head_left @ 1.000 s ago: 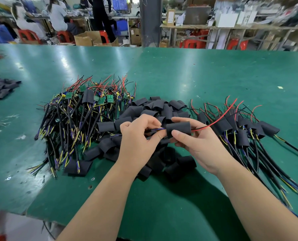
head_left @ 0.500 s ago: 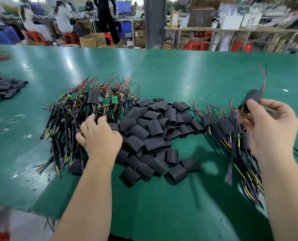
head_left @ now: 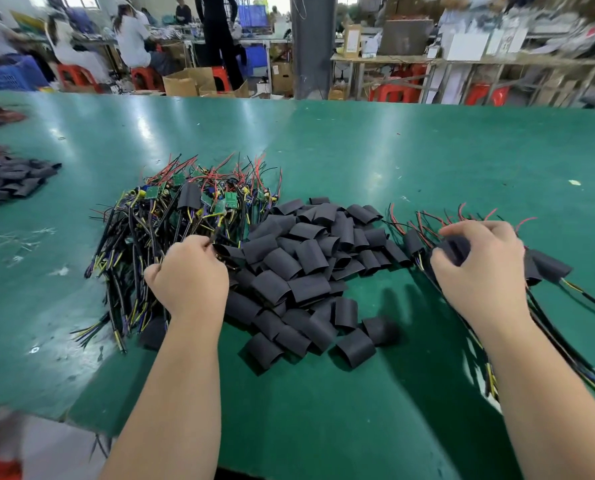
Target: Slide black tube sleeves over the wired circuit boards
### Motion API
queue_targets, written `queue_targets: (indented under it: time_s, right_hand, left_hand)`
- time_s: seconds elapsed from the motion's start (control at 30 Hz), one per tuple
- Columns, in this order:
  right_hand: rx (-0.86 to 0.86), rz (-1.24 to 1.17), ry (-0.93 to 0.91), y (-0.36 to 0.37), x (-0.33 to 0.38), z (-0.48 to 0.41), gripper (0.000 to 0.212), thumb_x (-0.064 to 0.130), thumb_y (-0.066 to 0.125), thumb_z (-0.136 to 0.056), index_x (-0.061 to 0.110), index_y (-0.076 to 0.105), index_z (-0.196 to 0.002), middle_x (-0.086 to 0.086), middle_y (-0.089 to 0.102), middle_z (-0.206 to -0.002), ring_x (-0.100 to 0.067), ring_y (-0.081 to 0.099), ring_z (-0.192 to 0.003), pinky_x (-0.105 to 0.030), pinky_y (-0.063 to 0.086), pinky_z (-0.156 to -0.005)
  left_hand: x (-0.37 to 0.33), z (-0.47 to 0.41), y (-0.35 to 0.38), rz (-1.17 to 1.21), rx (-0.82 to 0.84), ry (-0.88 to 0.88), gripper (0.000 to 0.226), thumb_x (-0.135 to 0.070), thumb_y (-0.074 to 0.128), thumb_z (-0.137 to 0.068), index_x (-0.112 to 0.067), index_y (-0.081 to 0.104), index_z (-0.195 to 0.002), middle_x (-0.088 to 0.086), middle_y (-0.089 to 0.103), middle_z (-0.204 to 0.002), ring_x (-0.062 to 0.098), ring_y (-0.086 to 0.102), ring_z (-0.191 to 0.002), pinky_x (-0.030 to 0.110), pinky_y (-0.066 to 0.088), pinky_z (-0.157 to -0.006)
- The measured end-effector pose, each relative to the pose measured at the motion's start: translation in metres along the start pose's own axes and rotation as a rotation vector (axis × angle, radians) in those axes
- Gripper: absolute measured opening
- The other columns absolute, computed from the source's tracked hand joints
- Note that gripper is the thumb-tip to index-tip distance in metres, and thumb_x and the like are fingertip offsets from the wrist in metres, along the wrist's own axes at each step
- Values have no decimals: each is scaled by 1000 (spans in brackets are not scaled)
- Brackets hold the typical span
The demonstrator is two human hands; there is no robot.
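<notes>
On the green worktop (head_left: pixel 427 150), loose black sleeves (head_left: pixel 306 268) lie between unsleeved wired boards (head_left: pixel 185 209) and the finished pile (head_left: pixel 549 268). Fingers curled round a sleeved board (head_left: pixel 457 249), the right hand (head_left: pixel 479 271) has dropped from mid-air onto that pile. The left hand (head_left: pixel 188 271) now pinches wires among the unsleeved boards. One unit appears done and the next is starting.

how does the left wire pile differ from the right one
The left pile shows bare green boards, nearly all unsleeved; the right pile has black sleeves over its boards. The left pile is bigger and denser; the right pile is thinner. The left hand grips wires of the left pile; the right hand grips a sleeved piece of the right pile. Both have red, yellow and black wires.
</notes>
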State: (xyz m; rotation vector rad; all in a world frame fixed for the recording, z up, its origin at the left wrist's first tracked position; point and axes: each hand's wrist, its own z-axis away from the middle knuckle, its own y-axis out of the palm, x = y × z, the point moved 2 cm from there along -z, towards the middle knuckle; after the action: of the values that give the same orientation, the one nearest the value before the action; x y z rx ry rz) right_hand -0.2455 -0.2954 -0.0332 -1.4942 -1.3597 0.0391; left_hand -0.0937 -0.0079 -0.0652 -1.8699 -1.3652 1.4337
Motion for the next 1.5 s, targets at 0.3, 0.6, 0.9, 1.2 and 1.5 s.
queue_targets:
  time_s: [0.3, 0.6, 0.9, 1.2, 1.5]
  right_hand:
    - [89, -253, -192, 11, 25, 17, 18, 3, 65, -82, 18, 73, -89, 5, 64, -85, -3, 58, -76, -11, 39, -75]
    - [574, -1521, 235, 32, 46, 34, 48, 10, 66, -70, 21, 59, -116, 3, 71, -101, -14, 67, -81, -15, 48, -60]
    - [416, -1332, 228, 35, 44, 34, 6, 2, 65, -78, 4, 62, -84, -6, 71, -70, -20, 70, -64, -20, 51, -57]
    - [513, -1428, 346, 46, 45, 38, 20, 6, 69, -69, 4, 64, -89, -9, 73, -76, -18, 70, -65, -20, 53, -59]
    - [479, -197, -458, 60, 52, 53, 43, 24, 62, -90, 25, 47, -130, 14, 53, -112, -19, 42, -106, -37, 34, -94]
  left_hand:
    - [-30, 21, -14, 461, -90, 335, 18, -4, 42, -96, -10, 55, -107, -8, 67, -78, 15, 63, -67, 35, 32, -96]
    - [-53, 47, -9, 509, 163, 668, 24, -10, 34, -93, -13, 57, -101, -15, 62, -73, 16, 57, -55, 31, 28, -92]
    - [-64, 57, -9, 403, 239, 819, 31, -22, 48, -95, -17, 68, -118, -5, 71, -86, 21, 62, -74, 38, 35, -83]
    - [-71, 65, -6, 175, 82, 1001, 28, -29, 51, -91, -14, 73, -101, -1, 67, -77, 23, 65, -75, 36, 32, -71]
    - [-64, 57, -5, 197, -12, 819, 30, -24, 45, -91, -13, 69, -75, -2, 63, -66, 23, 62, -65, 35, 29, -68]
